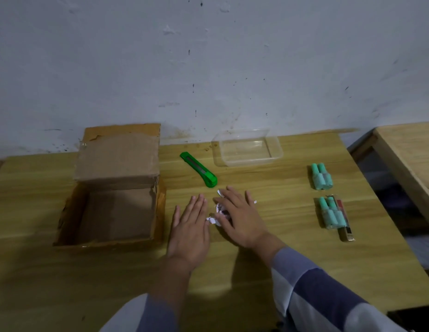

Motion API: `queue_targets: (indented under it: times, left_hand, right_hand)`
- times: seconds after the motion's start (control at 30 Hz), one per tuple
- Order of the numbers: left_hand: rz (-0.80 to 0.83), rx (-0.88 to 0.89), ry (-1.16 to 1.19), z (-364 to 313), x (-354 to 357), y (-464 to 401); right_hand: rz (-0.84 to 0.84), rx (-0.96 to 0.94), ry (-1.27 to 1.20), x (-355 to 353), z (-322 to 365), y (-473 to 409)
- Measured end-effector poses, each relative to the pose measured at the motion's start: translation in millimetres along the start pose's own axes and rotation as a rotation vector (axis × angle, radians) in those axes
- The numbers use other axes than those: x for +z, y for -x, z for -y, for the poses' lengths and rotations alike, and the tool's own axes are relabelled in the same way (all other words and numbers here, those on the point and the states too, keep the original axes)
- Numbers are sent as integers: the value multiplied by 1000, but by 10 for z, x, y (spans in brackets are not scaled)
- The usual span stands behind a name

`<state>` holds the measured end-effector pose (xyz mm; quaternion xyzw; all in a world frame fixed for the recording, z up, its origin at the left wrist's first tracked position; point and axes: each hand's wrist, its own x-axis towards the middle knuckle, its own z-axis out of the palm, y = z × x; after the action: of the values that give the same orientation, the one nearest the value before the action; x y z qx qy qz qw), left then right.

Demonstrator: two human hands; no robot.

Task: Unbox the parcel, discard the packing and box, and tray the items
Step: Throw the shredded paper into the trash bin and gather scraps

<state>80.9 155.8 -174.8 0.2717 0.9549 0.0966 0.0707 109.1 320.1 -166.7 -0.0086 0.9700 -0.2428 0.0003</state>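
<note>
Nearest to me, two striped sleeves (pixel 323 291) are reaching forward over the wooden desk (pixel 64 283). The left hand (pixel 190 232) is lying flat on the desk, its fingers (pixel 199 204) straight and slightly spread, holding nothing. The right hand (pixel 242 219) is lying palm down over a small heap of torn white paper scraps (pixel 217 216), fingers straight and spread, pressing on the scraps rather than gripping them; bits of paper are showing between the two hands and past the fingertips.

To the left, just beside the left hand, the open cardboard box (pixel 112 212) is sitting with nothing visible inside, its lid flap (pixel 117 159) standing up at the far side. To the right, well apart from the hands, two clear packs of pale green bottles are lying with caps pointing away: the nearer pack (pixel 332 213) is resting on a slim dark-and-gold carton (pixel 346 230), whose print is too small to read, and the farther pack (pixel 321 176) is lying beyond it.

Farther back, a green utility knife (pixel 201 172) is lying diagonally, its long axis running from far-left to near-right. Beyond it a clear plastic tray (pixel 249 147) is sitting near the stained white wall (pixel 208 56). No writing is legible anywhere.
</note>
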Motion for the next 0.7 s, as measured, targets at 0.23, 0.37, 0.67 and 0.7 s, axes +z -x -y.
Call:
queue_targets:
  times: [0.23, 0.37, 0.67, 0.7]
  left_hand:
    - [0, -21, 27, -52, -28, -14]
    - [-3, -34, 50, -77, -19, -19]
    - [-5, -36, 55, -94, -7, -18]
    - [-7, -34, 53, -89, -3, -21]
  right_hand:
    - [-245, -43, -59, 158, -13, 112]
    - [-245, -43, -68, 181, 11, 124]
    - [-227, -38, 172, 119, 48, 158]
    - [-206, -18, 179, 117, 57, 162]
